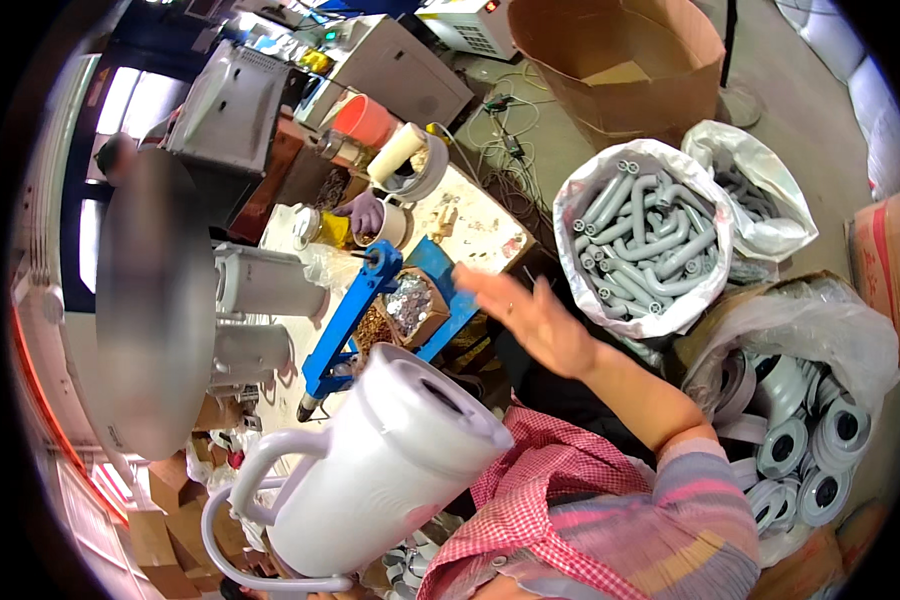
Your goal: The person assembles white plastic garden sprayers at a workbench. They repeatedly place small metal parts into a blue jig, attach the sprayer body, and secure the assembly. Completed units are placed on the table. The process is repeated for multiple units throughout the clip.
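A large pale grey plastic jug [370, 470] with a side handle and a thin curved bail leans at an angle close in front of me. It hides whatever is behind it, and my left hand does not show. My right hand [535, 320] is raised over the table's right edge, slightly blurred, with its fingers stretched out and nothing in it. Nearest to it is a blue metal stand [440, 290] with a long blue arm [350, 315]. Beside that arm, a small carton of shiny metal pieces [410, 305] sits next to brass-coloured small parts [373, 330].
More grey jugs [260, 280] stand at the table's left. A purple glove [365, 214] lies by a white mug [392, 226]. On the right are a sack of grey curved tubes [650, 235], a bag of round grey lids [782, 447] and a big cardboard drum [620, 60]. Cables [510, 130] cross the floor.
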Action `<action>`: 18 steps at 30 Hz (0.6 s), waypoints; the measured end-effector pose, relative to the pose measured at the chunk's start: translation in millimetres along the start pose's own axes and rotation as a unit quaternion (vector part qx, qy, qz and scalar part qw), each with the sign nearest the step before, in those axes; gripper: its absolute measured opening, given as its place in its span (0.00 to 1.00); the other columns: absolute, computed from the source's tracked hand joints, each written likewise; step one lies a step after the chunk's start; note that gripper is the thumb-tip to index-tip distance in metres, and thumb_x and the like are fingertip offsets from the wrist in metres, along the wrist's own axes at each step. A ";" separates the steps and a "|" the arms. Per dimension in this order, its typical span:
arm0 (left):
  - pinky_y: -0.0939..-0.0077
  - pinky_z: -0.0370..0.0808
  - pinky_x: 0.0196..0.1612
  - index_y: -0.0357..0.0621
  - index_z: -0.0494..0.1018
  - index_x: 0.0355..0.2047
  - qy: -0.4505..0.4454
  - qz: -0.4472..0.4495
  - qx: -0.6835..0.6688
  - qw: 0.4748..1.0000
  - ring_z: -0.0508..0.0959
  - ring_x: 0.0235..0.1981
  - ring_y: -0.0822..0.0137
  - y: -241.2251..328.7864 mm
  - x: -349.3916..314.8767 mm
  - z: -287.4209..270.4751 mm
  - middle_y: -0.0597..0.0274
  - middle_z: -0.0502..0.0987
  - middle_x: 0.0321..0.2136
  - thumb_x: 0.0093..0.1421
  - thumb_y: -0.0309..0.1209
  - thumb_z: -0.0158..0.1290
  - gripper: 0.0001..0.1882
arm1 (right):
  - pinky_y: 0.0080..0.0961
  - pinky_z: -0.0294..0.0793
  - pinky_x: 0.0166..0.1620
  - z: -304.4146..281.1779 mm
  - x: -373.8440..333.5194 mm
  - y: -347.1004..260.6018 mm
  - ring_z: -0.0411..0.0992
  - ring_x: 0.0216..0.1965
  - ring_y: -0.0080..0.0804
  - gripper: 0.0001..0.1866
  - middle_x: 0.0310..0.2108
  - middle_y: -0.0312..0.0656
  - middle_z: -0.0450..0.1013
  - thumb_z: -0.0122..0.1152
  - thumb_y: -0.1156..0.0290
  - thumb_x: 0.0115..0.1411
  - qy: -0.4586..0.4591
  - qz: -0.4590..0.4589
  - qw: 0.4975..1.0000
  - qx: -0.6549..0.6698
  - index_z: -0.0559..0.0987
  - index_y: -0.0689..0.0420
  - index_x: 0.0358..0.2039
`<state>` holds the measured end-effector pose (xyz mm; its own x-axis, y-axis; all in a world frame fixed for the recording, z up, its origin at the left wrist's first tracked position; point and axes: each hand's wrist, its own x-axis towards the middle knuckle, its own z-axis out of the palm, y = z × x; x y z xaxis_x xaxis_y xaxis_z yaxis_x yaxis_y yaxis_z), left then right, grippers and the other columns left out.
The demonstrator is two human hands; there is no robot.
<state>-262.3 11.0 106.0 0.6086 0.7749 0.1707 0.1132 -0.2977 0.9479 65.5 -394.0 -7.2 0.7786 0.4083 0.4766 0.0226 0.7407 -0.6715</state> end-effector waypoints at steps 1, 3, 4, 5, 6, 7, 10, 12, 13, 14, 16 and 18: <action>0.62 0.74 0.52 0.34 0.66 0.55 0.006 -0.002 -0.002 1.000 0.77 0.47 0.58 -0.9 -8.0 -6.3 0.50 0.75 0.48 0.68 0.48 0.39 0.29 | 0.39 0.34 0.72 2.4 8.3 15.8 0.37 0.74 0.39 0.44 0.73 0.46 0.42 0.40 0.36 0.66 0.087 0.057 0.981 0.162 0.53 0.59 0.70; 0.62 0.74 0.52 0.34 0.67 0.55 0.006 -0.003 -0.007 1.000 0.77 0.47 0.58 -3.8 -14.7 -2.3 0.50 0.75 0.48 0.68 0.48 0.39 0.29 | 0.35 0.27 0.72 52.1 -6.9 36.9 0.30 0.74 0.38 0.39 0.74 0.45 0.31 0.24 0.42 0.71 -0.056 0.068 0.993 0.082 0.41 0.58 0.72; 0.62 0.74 0.52 0.34 0.67 0.55 -0.006 -0.003 -0.010 1.000 0.77 0.47 0.58 -8.0 -8.3 5.1 0.50 0.75 0.47 0.68 0.48 0.39 0.29 | 0.35 0.28 0.72 50.7 -2.8 36.5 0.30 0.74 0.39 0.40 0.74 0.46 0.31 0.24 0.41 0.71 -0.048 0.074 0.995 0.051 0.40 0.58 0.72; 0.62 0.74 0.52 0.34 0.67 0.55 0.000 -0.003 -0.012 1.000 0.77 0.46 0.58 -7.9 -14.8 3.8 0.50 0.75 0.47 0.68 0.48 0.39 0.29 | 0.35 0.28 0.72 53.1 3.1 39.6 0.29 0.74 0.39 0.40 0.74 0.47 0.31 0.24 0.41 0.71 -0.056 0.087 0.994 0.029 0.39 0.57 0.72; 0.62 0.74 0.52 0.34 0.67 0.55 0.004 0.001 -0.014 1.000 0.77 0.46 0.58 -8.7 -17.0 3.0 0.51 0.76 0.47 0.68 0.48 0.38 0.29 | 0.36 0.32 0.72 54.2 8.2 38.1 0.31 0.74 0.39 0.41 0.74 0.47 0.31 0.25 0.41 0.71 -0.067 0.127 0.988 0.057 0.38 0.58 0.72; 0.62 0.74 0.52 0.34 0.67 0.55 0.011 0.001 -0.016 1.000 0.77 0.46 0.59 -7.5 -18.4 3.4 0.51 0.76 0.47 0.68 0.48 0.38 0.29 | 0.36 0.35 0.72 54.4 16.1 38.3 0.33 0.74 0.40 0.41 0.74 0.47 0.32 0.26 0.41 0.71 -0.055 0.181 0.977 0.098 0.38 0.59 0.72; 0.63 0.75 0.52 0.34 0.67 0.55 0.032 0.037 -0.020 0.999 0.78 0.46 0.59 8.4 -11.8 -3.3 0.51 0.76 0.47 0.69 0.47 0.38 0.28 | 0.36 0.43 0.70 45.8 20.7 51.9 0.45 0.71 0.43 0.42 0.70 0.51 0.45 0.30 0.40 0.70 -0.115 0.166 0.975 0.090 0.46 0.62 0.71; 0.64 0.75 0.51 0.33 0.68 0.54 0.071 0.075 0.031 0.994 0.77 0.46 0.59 17.4 -20.3 -25.9 0.51 0.76 0.46 0.69 0.47 0.39 0.28 | 0.36 0.49 0.68 77.2 7.5 68.5 0.52 0.67 0.40 0.44 0.65 0.52 0.53 0.34 0.37 0.69 -0.149 0.109 0.977 -0.107 0.53 0.65 0.67; 0.64 0.75 0.51 0.32 0.69 0.53 0.093 0.093 0.072 0.989 0.77 0.46 0.60 19.7 -22.5 -37.6 0.51 0.76 0.45 0.69 0.47 0.39 0.28 | 0.35 0.52 0.66 99.9 -2.4 68.2 0.56 0.64 0.36 0.46 0.61 0.51 0.58 0.35 0.35 0.67 -0.109 0.096 0.968 -0.203 0.58 0.67 0.65; 0.66 0.74 0.50 0.31 0.70 0.51 0.105 0.107 0.141 0.979 0.77 0.45 0.60 32.2 -26.0 -43.2 0.50 0.77 0.44 0.68 0.46 0.40 0.28 | 0.34 0.56 0.63 112.3 -8.4 82.4 0.60 0.60 0.35 0.41 0.58 0.50 0.62 0.37 0.39 0.69 -0.058 0.103 0.978 -0.175 0.62 0.67 0.63; 0.65 0.74 0.50 0.30 0.69 0.52 0.172 0.156 0.132 0.964 0.77 0.44 0.59 64.3 -35.8 -30.8 0.51 0.76 0.44 0.66 0.45 0.42 0.28 | 0.31 0.61 0.59 125.8 -12.2 142.3 0.66 0.55 0.35 0.31 0.52 0.48 0.69 0.38 0.51 0.72 0.031 0.153 0.981 -0.118 0.68 0.68 0.58; 0.62 0.74 0.50 0.29 0.67 0.53 0.222 0.259 0.184 0.922 0.76 0.45 0.56 83.2 -52.2 -33.7 0.50 0.75 0.44 0.65 0.46 0.43 0.29 | 0.25 0.64 0.56 165.9 1.9 176.8 0.69 0.49 0.32 0.25 0.46 0.45 0.74 0.40 0.58 0.73 0.090 0.237 0.967 -0.041 0.73 0.68 0.53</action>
<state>-311.1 -35.5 185.0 0.2835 0.6030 0.7457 0.2052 -0.7977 0.5671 -33.1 -173.7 -30.9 0.8105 0.5858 0.0035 -0.3184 0.4454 -0.8368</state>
